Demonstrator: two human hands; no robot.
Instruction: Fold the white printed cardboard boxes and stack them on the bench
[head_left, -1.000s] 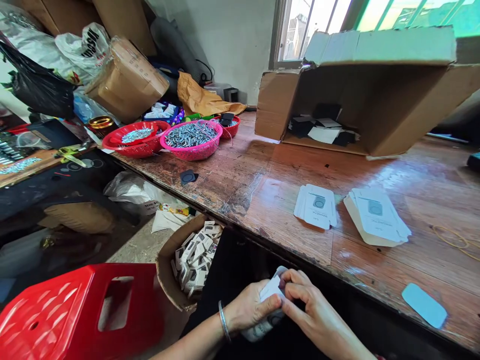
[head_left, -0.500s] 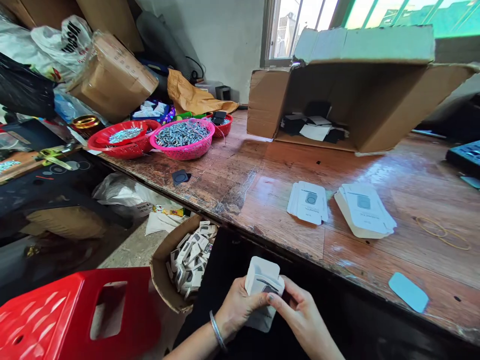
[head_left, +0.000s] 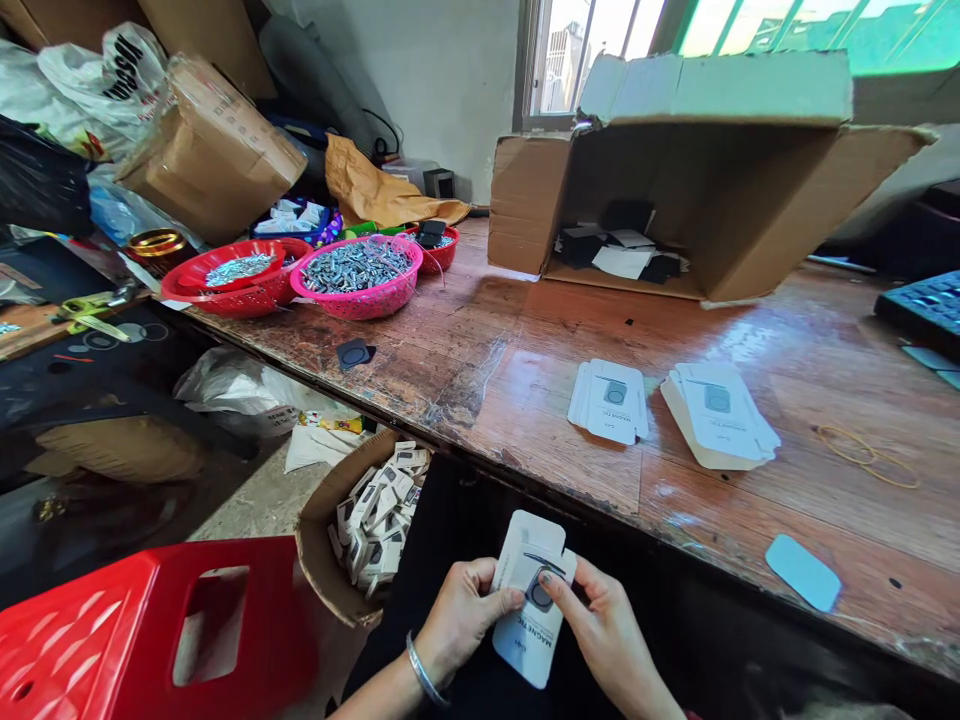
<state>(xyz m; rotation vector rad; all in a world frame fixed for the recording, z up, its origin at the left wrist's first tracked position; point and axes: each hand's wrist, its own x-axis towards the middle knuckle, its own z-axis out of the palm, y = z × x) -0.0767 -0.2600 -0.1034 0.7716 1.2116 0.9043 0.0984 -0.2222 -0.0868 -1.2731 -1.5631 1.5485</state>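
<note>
A flat white carton (head_left: 525, 640), printed "MAGNETIC" with a dark ring-shaped picture, is held over my lap. My left hand (head_left: 459, 618), with a silver bangle at the wrist, pinches its left edge, thumb on the printed face. At the opposite edge my right hand (head_left: 606, 622) grips it too, with the thumb over the picture and the fingers behind. On the table above lie two stacks of similar flat cartons, a smaller stack (head_left: 609, 402) and a thicker stack (head_left: 720, 415). Below left, a cardboard box (head_left: 319, 565) holds many small white boxes (head_left: 384, 525).
An opened carton (head_left: 517, 205) on its side holds black and white pieces. A pink basket (head_left: 360, 305) of metal parts stands beside a red basket (head_left: 225, 300). A light-blue card (head_left: 804, 572) and rubber bands (head_left: 866, 455) lie at right. A red stool (head_left: 90, 640) is lower left.
The carton in my hands has turned flatter towards me, so more of its printed face shows. My fingers have spread further apart along its edges. The view has shifted slightly.
</note>
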